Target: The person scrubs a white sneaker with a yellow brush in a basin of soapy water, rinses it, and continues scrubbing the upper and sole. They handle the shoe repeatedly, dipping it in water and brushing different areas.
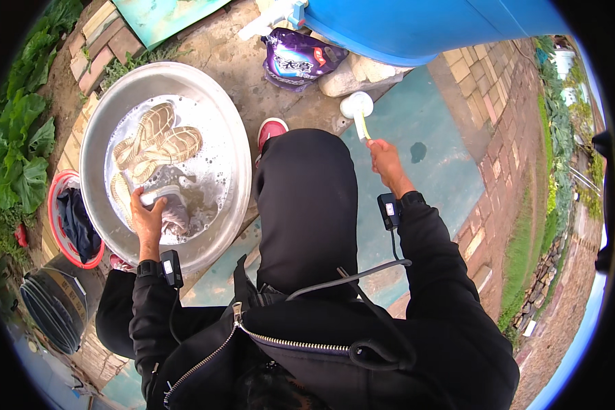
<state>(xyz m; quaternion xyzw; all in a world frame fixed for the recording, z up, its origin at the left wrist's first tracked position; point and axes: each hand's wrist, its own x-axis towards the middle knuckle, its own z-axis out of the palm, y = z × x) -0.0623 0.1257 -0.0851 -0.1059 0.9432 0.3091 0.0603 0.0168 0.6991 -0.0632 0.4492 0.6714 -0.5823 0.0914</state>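
Note:
In the metal basin (241, 154) of sudsy water, my left hand (147, 215) grips a grey shoe (173, 210) by its pale sole edge, thumb and fingers apart around it. A pair of tan shoes (177, 145) lies soles up beyond that hand. Along the basin's near left side rests another pale sole (120, 197), partly covered by my fingers. Out to the right, my right hand (387, 163) holds a white-bristled scrub brush (360, 125) by its yellowish handle. The brush's far end is at a small white round container (347, 106); whether it dips inside cannot be made out.
A purple detergent bag (294, 61) sits beside pale stones (338, 79) under a large blue barrel (389, 25) with a white tap (269, 20). Left of the basin stand a red-rimmed basket (56, 225) with dark cloth and a black bucket (51, 312). My knee (307, 195) rises between both hands.

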